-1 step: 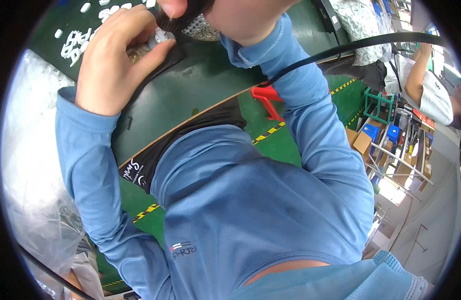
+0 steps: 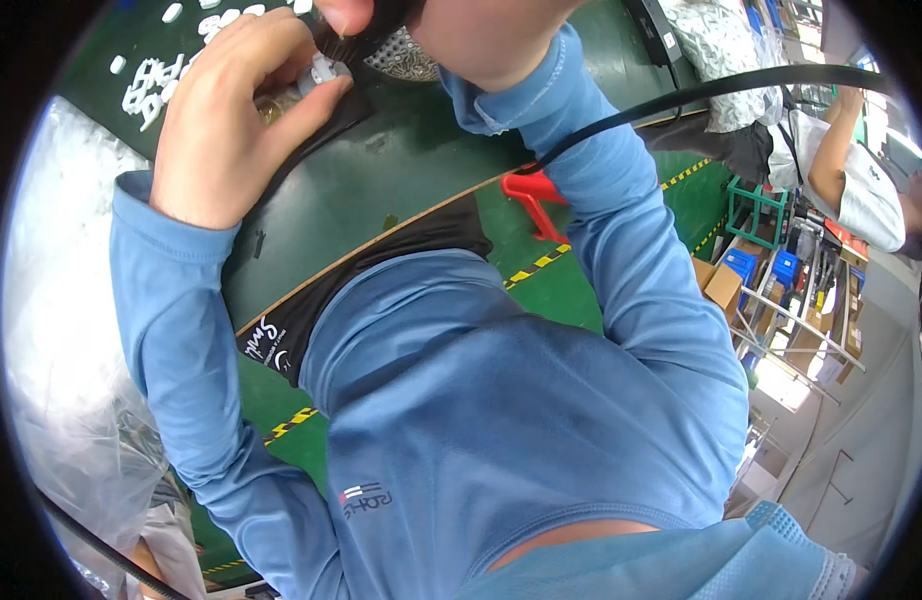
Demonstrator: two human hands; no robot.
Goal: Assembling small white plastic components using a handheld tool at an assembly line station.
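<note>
My left hand [image 2: 226, 130] rests at the green table [image 2: 326, 220], thumb and fingers closed round a small white plastic part [image 2: 323, 72]. Something clear and yellowish shows under the fingers, too covered to make out. At the top edge my right hand [image 2: 491, 35] is cut off by the frame. Its fingers grip a dark tool [image 2: 386, 18] whose thin tip points down beside the white part; most of the tool is out of view. Behind it sits a metal dish of small screws [image 2: 409, 62]. Whether tip and part touch, I cannot tell.
Several loose white plastic parts [image 2: 146, 90] lie at the far left. Clear plastic bagging [image 2: 81, 270] hangs left of the table. A black cable [image 2: 701, 98] crosses my right forearm. A red stool [image 2: 534, 200] stands beyond the table edge; another person [image 2: 851, 170] is at the right.
</note>
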